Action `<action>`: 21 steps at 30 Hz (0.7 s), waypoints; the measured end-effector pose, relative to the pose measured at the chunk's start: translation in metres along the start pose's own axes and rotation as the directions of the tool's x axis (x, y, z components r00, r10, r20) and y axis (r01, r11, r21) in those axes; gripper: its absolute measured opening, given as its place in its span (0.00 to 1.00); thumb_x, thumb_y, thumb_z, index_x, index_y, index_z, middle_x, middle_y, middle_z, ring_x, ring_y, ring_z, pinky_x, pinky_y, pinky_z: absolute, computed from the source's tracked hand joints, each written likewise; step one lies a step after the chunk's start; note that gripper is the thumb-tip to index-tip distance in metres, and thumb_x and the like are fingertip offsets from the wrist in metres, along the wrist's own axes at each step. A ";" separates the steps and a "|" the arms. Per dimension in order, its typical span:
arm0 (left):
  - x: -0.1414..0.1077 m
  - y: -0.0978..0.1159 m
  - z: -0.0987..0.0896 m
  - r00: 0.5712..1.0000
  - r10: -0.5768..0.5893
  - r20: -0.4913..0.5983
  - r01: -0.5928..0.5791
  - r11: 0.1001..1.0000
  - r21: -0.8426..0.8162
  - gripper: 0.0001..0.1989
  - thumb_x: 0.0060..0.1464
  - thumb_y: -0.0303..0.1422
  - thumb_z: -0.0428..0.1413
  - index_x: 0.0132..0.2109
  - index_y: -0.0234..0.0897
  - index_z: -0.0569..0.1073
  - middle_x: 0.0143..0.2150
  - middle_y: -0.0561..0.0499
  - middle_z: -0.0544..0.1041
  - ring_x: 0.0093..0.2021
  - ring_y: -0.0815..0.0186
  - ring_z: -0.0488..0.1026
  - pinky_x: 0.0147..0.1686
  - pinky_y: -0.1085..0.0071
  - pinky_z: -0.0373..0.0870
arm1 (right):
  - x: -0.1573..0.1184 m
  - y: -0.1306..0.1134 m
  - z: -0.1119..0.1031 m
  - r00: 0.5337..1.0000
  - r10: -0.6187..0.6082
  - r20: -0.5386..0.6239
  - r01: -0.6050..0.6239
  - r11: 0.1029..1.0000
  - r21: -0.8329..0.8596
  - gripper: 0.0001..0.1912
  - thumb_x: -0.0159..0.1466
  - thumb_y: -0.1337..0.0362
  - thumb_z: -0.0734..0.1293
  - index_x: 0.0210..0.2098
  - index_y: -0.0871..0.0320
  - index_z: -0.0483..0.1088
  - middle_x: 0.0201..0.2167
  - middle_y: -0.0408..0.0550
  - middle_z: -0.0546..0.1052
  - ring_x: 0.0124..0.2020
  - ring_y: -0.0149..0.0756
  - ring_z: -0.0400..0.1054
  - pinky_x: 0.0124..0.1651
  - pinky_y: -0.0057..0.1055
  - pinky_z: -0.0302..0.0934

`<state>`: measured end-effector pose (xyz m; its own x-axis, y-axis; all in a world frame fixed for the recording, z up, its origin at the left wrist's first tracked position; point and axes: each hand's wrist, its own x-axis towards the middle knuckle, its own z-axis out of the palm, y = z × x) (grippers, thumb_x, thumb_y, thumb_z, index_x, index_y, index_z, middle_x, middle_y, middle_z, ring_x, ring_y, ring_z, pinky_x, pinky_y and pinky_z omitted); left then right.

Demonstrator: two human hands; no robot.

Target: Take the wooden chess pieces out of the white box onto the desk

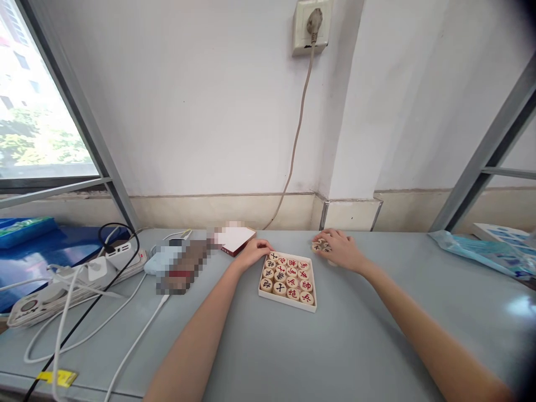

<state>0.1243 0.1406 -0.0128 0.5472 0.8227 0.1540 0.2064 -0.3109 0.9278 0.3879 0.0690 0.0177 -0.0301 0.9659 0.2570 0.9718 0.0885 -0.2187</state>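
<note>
A white square box (287,301) holds rows of round wooden pieces with red and black characters, lying face up at the middle of the table. My left hand (253,254) rests at the box's upper left corner, its fingers curved against the rim by a black-marked piece. To the right of the box, my right hand (340,249) is bent over a small group of loose round pieces (321,245), fingers around them. The palm hides part of that group, so how many pieces it covers cannot be told.
A box lid (235,239) lies behind my left hand. Left of it are a blurred object (183,268), a light blue item (161,258), white cables and a power strip (46,298). A blue plastic bag (473,254) lies at the right.
</note>
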 end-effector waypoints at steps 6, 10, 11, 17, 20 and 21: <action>0.001 0.000 0.000 1.000 0.020 0.002 -0.020 0.999 0.040 0.06 0.41 0.29 0.51 0.26 0.33 0.72 0.27 0.52 0.72 0.33 0.67 0.68 0.36 0.72 0.62 | -0.012 -0.055 -0.023 0.902 -0.352 0.251 0.243 0.893 0.380 0.18 0.56 0.55 0.62 0.46 0.45 0.67 0.49 0.42 0.67 0.50 0.41 0.59 0.51 0.38 0.54; 0.001 -0.001 -0.001 0.999 0.050 0.000 -0.050 0.996 0.077 0.07 0.41 0.30 0.50 0.26 0.33 0.73 0.28 0.52 0.73 0.34 0.66 0.68 0.38 0.72 0.62 | -0.019 -0.080 -0.018 0.838 -0.442 0.320 0.319 0.873 0.369 0.15 0.53 0.51 0.66 0.40 0.44 0.71 0.45 0.41 0.70 0.48 0.41 0.61 0.51 0.38 0.52; 0.001 -0.001 -0.001 0.999 0.054 0.001 -0.054 0.995 0.079 0.07 0.41 0.30 0.50 0.27 0.33 0.73 0.28 0.52 0.73 0.34 0.66 0.68 0.38 0.72 0.62 | -0.019 -0.083 -0.015 0.844 -0.436 0.312 0.325 0.879 0.350 0.14 0.53 0.51 0.66 0.39 0.45 0.71 0.45 0.41 0.70 0.47 0.41 0.61 0.50 0.38 0.51; 0.001 0.000 -0.002 0.998 0.064 -0.008 -0.063 0.992 0.111 0.08 0.41 0.29 0.49 0.27 0.34 0.73 0.29 0.52 0.73 0.35 0.66 0.68 0.38 0.72 0.63 | -0.021 -0.089 0.000 0.862 -0.439 0.252 0.341 0.872 0.352 0.13 0.53 0.53 0.66 0.38 0.46 0.70 0.44 0.41 0.69 0.47 0.41 0.60 0.50 0.40 0.51; 0.001 -0.001 -0.001 0.998 0.066 -0.005 -0.065 0.992 0.112 0.08 0.41 0.30 0.49 0.27 0.34 0.73 0.29 0.52 0.74 0.35 0.65 0.68 0.39 0.71 0.63 | -0.019 -0.085 -0.004 0.863 -0.450 0.230 0.356 0.865 0.354 0.13 0.54 0.52 0.65 0.38 0.47 0.69 0.44 0.42 0.69 0.47 0.41 0.60 0.50 0.39 0.51; 0.001 -0.001 -0.001 0.998 0.063 -0.005 -0.062 0.993 0.105 0.08 0.42 0.30 0.49 0.27 0.34 0.73 0.29 0.52 0.74 0.35 0.65 0.68 0.38 0.71 0.63 | -0.018 -0.080 -0.007 0.874 -0.438 0.213 0.353 0.871 0.342 0.14 0.54 0.51 0.65 0.38 0.47 0.69 0.44 0.42 0.68 0.47 0.41 0.59 0.51 0.39 0.51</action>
<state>0.1239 0.1420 -0.0131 0.5548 0.8040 0.2138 0.2563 -0.4097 0.8755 0.3124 0.0433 0.0375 -0.5015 0.8568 0.1198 0.7557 0.5013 -0.4214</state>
